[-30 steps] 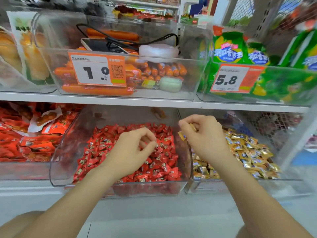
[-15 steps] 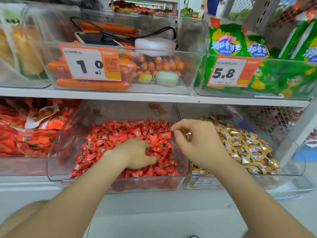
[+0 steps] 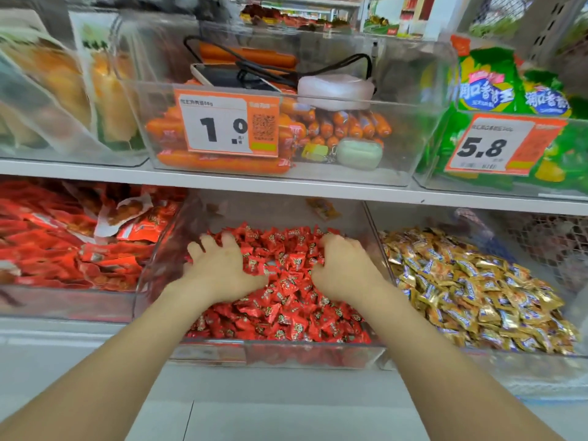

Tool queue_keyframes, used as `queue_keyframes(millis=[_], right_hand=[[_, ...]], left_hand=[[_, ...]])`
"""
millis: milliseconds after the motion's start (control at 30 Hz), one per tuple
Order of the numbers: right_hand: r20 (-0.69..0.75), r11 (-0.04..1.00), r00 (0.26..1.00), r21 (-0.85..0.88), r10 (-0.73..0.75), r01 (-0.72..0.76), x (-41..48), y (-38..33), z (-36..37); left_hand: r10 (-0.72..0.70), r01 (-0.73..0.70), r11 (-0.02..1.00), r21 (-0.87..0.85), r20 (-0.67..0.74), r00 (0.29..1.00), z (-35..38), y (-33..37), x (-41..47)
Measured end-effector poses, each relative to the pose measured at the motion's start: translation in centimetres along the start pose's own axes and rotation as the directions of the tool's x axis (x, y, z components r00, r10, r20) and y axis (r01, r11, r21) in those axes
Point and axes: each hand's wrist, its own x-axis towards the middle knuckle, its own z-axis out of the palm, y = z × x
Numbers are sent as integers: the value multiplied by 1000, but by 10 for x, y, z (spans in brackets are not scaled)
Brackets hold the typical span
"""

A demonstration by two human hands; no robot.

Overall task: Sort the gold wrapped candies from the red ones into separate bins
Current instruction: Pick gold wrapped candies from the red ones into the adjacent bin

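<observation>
The red candies (image 3: 286, 300) are lying heaped in a clear bin (image 3: 276, 356) on the lower shelf, and the gold candies (image 3: 471, 291) are filling the neighbouring clear bin (image 3: 477, 372) just to the right. Both hands are reaching into the red pile. The left hand (image 3: 219, 265) is pressing down on it with fingers spread apart, while the right hand (image 3: 343, 268) is digging in near the bin's right wall with fingers curled under – whether it is gripping a candy I cannot tell. Red packets (image 3: 79, 243) are lying in the bin to the left. On the shelf above, orange sausages (image 3: 350, 125) are sitting behind a price tag (image 3: 227, 122) reading 1.0, with green bags (image 3: 486, 87) standing beside them.
</observation>
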Motion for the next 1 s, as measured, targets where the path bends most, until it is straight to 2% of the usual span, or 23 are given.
queue_keyframes(millis=[133,233,333,400,467,567,633,733,800,867,933,1000], right_hand=[[46,984,984,28,175,-176,46,-9,16],[134,970,964,49,228,-236,69,-11,36],[206,947,936,88,287,-310,82,-11,45],[230,939,929,118,289,-322,84,-16,43],[256,917,934,246,250,-313,82,-26,44],[297,729,928,580,227,-363,75,-40,45],[428,575,879,674,208,-464,71,-45,39],[566,464,821,709,77,-531,59,-49,27],[568,444,822,727,40,-524,52,-46,19],[525,406,851,781,-13,-475,42,-43,10],[418,425,904,836,-87,-346,26,-39,0],[282,572,939,811,-199,-123,5,-34,-11]], left_hand=[[-120,121,964,-235,20,993,-4,7,39],[-135,122,926,-358,-12,991,-2,6,57],[-163,137,795,-592,9,987,1,1,65],[-185,150,726,-671,20,983,7,4,65],[-145,142,689,-711,56,988,11,11,64],[-92,161,589,-792,132,987,11,22,57],[-43,195,514,-836,202,979,6,24,51],[-30,182,456,-871,189,981,-2,24,41],[-16,155,419,-895,163,986,-6,21,37],[74,130,378,-917,170,983,-13,19,29],[209,52,453,-890,162,964,-20,11,14],[347,-107,602,-791,139,927,-24,-4,-4]])
